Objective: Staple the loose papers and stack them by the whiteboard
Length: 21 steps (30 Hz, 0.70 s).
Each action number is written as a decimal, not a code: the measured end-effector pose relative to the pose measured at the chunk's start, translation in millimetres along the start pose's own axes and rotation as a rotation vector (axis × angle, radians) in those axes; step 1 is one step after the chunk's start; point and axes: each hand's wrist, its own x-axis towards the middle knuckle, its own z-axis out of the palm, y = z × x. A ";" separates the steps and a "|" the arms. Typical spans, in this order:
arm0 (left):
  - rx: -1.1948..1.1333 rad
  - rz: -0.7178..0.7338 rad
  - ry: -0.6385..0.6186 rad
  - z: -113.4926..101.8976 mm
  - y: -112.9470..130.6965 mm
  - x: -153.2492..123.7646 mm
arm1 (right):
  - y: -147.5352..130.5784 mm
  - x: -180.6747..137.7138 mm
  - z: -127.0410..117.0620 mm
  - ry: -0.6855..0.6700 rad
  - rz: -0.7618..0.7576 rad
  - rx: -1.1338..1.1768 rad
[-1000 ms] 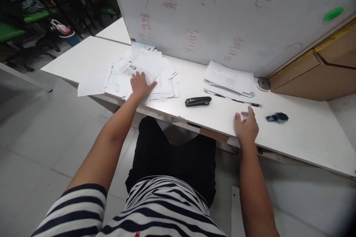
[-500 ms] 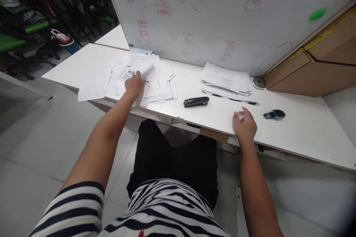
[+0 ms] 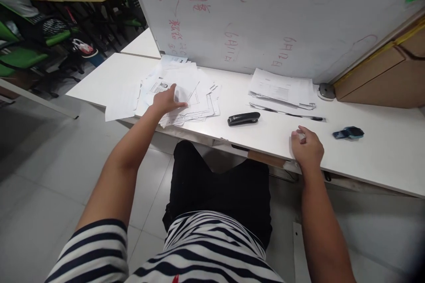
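Note:
My left hand lies on a loose pile of printed papers at the left of the white table. Its fingers are pressed together and its thumb pinches the top sheet, which curls up beside it. My right hand rests at the table's front edge with its fingers curled in. A small pale bit shows at its fingertips, too small to name. A black stapler lies between the two hands. A black pen lies just beyond the right hand.
A neater stack of papers lies against the whiteboard that stands along the table's back. A small blue and black object lies right of my right hand. Wooden cabinets stand at the right. Green chairs and another person's desk are at the far left.
My left hand went from flat and spread on the pile to closed on the top sheet. My right hand's fingers have curled in. The view shifted slightly.

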 end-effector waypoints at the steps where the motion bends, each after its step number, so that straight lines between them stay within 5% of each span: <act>1: 0.025 0.002 -0.015 0.0 4.5 2.1 | 0.4 -0.1 0.1 -0.006 -0.013 -0.004; 21: 0.281 0.082 -0.033 4.0 39.1 18.5 | -3.4 -0.9 -2.3 -0.032 -0.001 0.002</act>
